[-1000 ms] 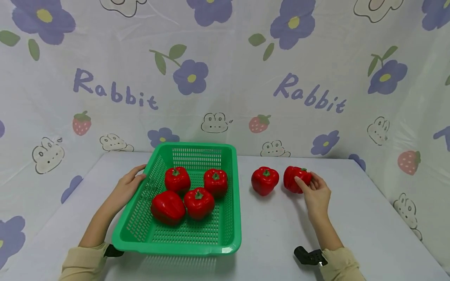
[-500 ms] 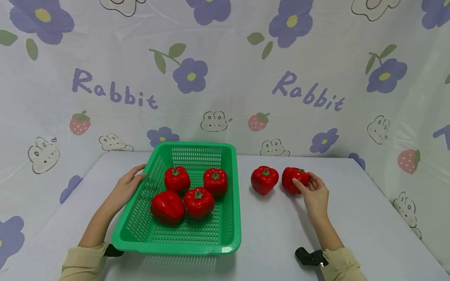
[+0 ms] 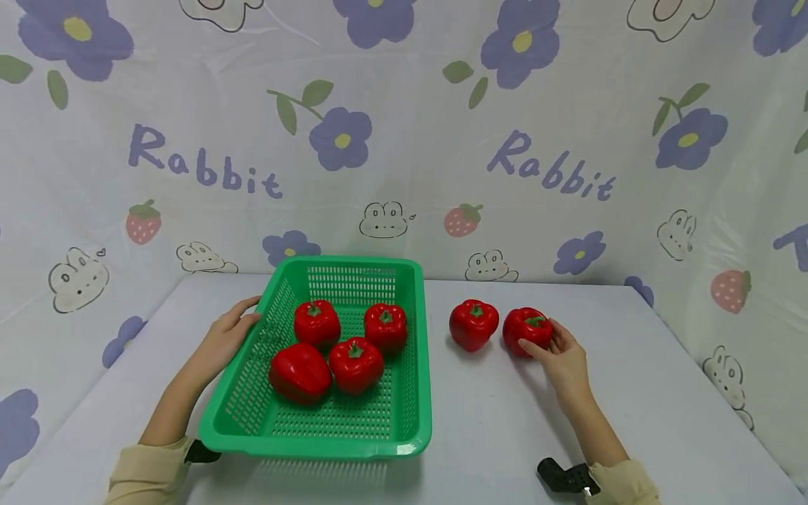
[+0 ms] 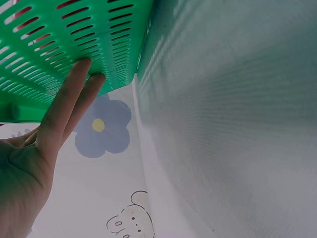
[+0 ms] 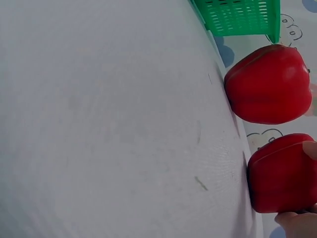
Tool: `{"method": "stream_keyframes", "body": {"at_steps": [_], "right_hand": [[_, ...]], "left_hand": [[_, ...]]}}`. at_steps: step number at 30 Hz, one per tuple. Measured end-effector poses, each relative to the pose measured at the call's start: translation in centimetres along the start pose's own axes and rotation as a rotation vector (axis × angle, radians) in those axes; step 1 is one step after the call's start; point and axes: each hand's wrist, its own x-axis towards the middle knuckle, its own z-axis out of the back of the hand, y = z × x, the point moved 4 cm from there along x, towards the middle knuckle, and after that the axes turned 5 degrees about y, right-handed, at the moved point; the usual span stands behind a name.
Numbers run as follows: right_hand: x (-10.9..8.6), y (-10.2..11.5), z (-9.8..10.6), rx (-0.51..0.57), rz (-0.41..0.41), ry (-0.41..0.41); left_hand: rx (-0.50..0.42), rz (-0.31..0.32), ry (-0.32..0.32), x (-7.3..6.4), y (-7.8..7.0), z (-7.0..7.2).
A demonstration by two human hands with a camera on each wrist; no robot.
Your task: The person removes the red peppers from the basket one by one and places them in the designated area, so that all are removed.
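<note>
My right hand [image 3: 568, 366] pinches a glossy red bell pepper [image 3: 525, 330] between thumb and fingers, right of the basket. Its green stem faces up and toward the head camera. In the right wrist view only the fingertips [image 5: 297, 224] show at that pepper's edge. Just left of it a second red bell pepper [image 3: 473, 324] stands on the table, stem up. On the left, my left hand [image 3: 222, 345] lies along the outside of the green slotted basket [image 3: 424, 365]. Its straight fingers [image 4: 63, 106] touch the basket wall in the left wrist view.
Several red bell peppers [image 3: 356, 366] sit inside the basket, one of them on its side. The white table [image 3: 486, 421] ends at a patterned cloth [image 3: 416, 140] hung behind it. A black strap with a mount [image 3: 568, 478] is on the right wrist.
The pepper in my right hand has turned from lying with its stem to the right to a more upright pose, shifting slightly nearer. My left hand and the basket stay put.
</note>
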Motion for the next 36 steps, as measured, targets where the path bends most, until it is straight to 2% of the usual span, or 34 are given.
{"method": "stream_keyframes", "body": {"at_steps": [11,21,29,36], "right_hand": [[-0.4,0.3,-0.1,0.003,0.006,0.031],[-0.9,1.6,0.5,0.016,0.116,-0.072],[-1.7,3.5,0.4,0.071,0.145,-0.162],[-2.8,5.9,-0.7,0.163,0.188,-0.138]], "left_hand": [[-0.004,0.003,0.006,0.1,0.1,-0.1],[-0.007,-0.002,0.002,0.2,0.1,0.0],[-0.009,0.0,0.004,0.1,0.2,0.0],[-0.011,-0.001,0.002,0.1,0.1,0.0]]}}
